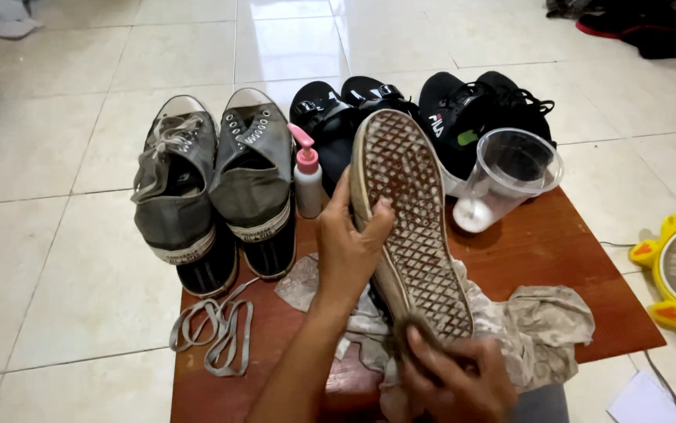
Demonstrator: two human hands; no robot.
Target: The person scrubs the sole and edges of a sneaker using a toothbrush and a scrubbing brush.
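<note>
Sneaker with a grubby white waffle-pattern rubber sole [412, 227] is getting held sole-up over the reddish-brown wooden board [542, 251], toe pointing to about 11 o'clock. Left hand [350, 247] is gripping it along the side edge, thumb pressing on the sole. Right hand [451, 380] is sitting at the heel end around 6 o'clock, fingers curling over the heel with something dark and fuzzy under them; can't tell what it is.

Crumpled stained beige rag [542, 325] is lying under the shoe, spreading off toward 4 o'clock. At 10 o'clock a pair of grey canvas high-tops with black rubber trim [213, 188] is standing side by side, and loose grey shoelaces [216, 333] are piling up at 8 o'clock. Small white pump bottle with a pink top [307, 176] is standing just beside the high-tops. Clear plastic cup [506, 176] is tilting at 2 o'clock, with black sandals [330, 110] and black sneakers [463, 110] behind it.
</note>
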